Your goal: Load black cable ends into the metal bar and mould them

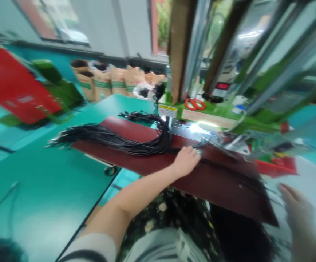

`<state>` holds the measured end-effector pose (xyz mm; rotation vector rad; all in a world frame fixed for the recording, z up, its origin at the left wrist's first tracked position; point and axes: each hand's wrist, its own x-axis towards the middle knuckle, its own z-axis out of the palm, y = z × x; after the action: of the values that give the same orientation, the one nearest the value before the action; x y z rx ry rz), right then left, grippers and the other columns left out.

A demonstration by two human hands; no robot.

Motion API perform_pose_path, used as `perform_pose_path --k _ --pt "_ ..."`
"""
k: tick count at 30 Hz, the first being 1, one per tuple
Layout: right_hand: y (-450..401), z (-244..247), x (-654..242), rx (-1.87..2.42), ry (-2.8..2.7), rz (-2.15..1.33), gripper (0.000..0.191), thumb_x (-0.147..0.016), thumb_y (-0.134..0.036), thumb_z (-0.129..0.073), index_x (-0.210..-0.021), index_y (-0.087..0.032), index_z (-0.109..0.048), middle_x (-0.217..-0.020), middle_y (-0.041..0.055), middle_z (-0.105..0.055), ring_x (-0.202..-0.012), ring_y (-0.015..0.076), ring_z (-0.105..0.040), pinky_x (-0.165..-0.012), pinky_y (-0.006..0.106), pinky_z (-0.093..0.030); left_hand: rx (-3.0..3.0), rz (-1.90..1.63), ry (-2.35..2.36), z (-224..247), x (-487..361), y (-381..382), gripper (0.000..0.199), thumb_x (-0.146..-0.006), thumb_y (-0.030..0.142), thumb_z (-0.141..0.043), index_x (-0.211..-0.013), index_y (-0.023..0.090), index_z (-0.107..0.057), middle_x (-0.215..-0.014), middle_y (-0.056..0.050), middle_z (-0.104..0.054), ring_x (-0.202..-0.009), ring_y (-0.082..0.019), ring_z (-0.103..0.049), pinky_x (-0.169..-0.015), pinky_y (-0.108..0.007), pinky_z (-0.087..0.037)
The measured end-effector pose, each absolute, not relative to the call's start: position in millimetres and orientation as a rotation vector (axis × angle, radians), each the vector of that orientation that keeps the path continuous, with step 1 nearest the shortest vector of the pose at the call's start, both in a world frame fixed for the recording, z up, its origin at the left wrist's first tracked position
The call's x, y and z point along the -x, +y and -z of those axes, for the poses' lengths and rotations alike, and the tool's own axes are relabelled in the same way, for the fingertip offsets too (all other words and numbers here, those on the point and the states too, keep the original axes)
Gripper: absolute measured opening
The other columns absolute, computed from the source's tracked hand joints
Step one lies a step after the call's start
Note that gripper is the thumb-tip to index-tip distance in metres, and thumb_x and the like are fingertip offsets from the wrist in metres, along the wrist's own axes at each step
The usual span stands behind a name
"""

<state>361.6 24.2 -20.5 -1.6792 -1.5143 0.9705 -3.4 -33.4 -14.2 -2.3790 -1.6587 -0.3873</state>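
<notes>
My left hand [186, 161] rests over the dark red board [152, 165], its fingers curled round a thin black cable close to the machine's lit work area. Beside it, a thick bundle of black cables [125, 142] lies across the board and bends back in a hook shape. Its metal-tipped ends hang over the left side. More black cable [229, 169] runs along the board to the right, towards my right hand [297, 207]. That hand is smeared by motion beyond the board's right end, near some thin cable ends, and its grip is unclear.
A green machine [209, 118] with upright posts stands behind the board, with orange-handled scissors [194, 104] on it. A green table [65, 182] extends left. A red bin [276, 165] sits at right. Paper sacks [111, 80] line the wall. A dark cable mass [237, 233] hangs near my lap.
</notes>
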Motion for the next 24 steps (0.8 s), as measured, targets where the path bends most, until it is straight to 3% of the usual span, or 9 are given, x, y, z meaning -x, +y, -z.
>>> perform_pose_path --k 2,5,10,17,20,24 --pt "26 24 -364 1.725 -1.377 -1.045 0.019 -0.074 -0.045 -0.056 -0.077 -0.027 -0.06 -0.085 0.0123 -0.063 -0.079 0.0271 -0.06 -0.064 0.04 -0.049 2.36 0.401 -1.662 18 3 -32 0.02 -0.089 0.02 -0.034 -0.084 0.016 -0.053 -0.087 -0.007 -0.054 -0.086 -0.022 -0.042 -0.067 -0.036 -0.028" --pt "38 28 -356 1.694 -1.415 -1.208 0.025 -0.068 -0.044 -0.061 -0.075 -0.02 -0.061 -0.077 0.0081 -0.064 -0.067 0.0214 -0.06 -0.06 0.034 -0.048 2.328 0.432 -1.659 22 1 -31 0.017 -0.087 0.017 -0.037 -0.082 0.017 -0.053 -0.087 -0.008 -0.056 -0.086 -0.023 -0.043 -0.068 -0.036 -0.028" --pt "39 27 -347 1.639 -1.469 -1.125 0.028 -0.067 -0.044 -0.063 -0.074 -0.019 -0.055 -0.061 -0.0025 -0.053 -0.054 0.0111 -0.048 -0.05 0.023 -0.038 2.308 0.47 -1.665 23 0 -33 0.015 -0.085 0.015 -0.04 -0.079 0.017 -0.054 -0.085 -0.008 -0.057 -0.086 -0.024 -0.045 -0.069 -0.037 -0.03" --pt "32 13 -344 1.523 -1.676 -1.014 0.024 -0.066 -0.042 -0.064 -0.069 -0.02 -0.054 -0.058 -0.005 -0.047 -0.053 0.0101 -0.04 -0.051 0.024 -0.031 2.311 0.493 -1.642 23 -1 -32 0.018 -0.085 0.014 -0.039 -0.078 0.018 -0.056 -0.083 -0.008 -0.059 -0.085 -0.024 -0.047 -0.068 -0.037 -0.031" --pt "35 6 -344 1.499 -1.756 -1.026 0.025 -0.065 -0.043 -0.063 -0.074 -0.02 -0.06 -0.065 -0.0023 -0.052 -0.058 0.0125 -0.043 -0.055 0.026 -0.034 2.316 0.51 -1.632 23 -1 -32 0.018 -0.085 0.015 -0.04 -0.077 0.018 -0.056 -0.082 -0.008 -0.059 -0.084 -0.024 -0.048 -0.067 -0.037 -0.031" --pt "40 2 -349 1.479 -1.862 -1.04 0.024 -0.066 -0.043 -0.061 -0.065 -0.019 -0.06 -0.066 -0.0002 -0.054 -0.065 0.0152 -0.047 -0.062 0.027 -0.037 2.315 0.514 -1.621 22 -1 -32 0.018 -0.086 0.018 -0.041 -0.077 0.018 -0.056 -0.082 -0.008 -0.059 -0.084 -0.024 -0.048 -0.067 -0.037 -0.031"
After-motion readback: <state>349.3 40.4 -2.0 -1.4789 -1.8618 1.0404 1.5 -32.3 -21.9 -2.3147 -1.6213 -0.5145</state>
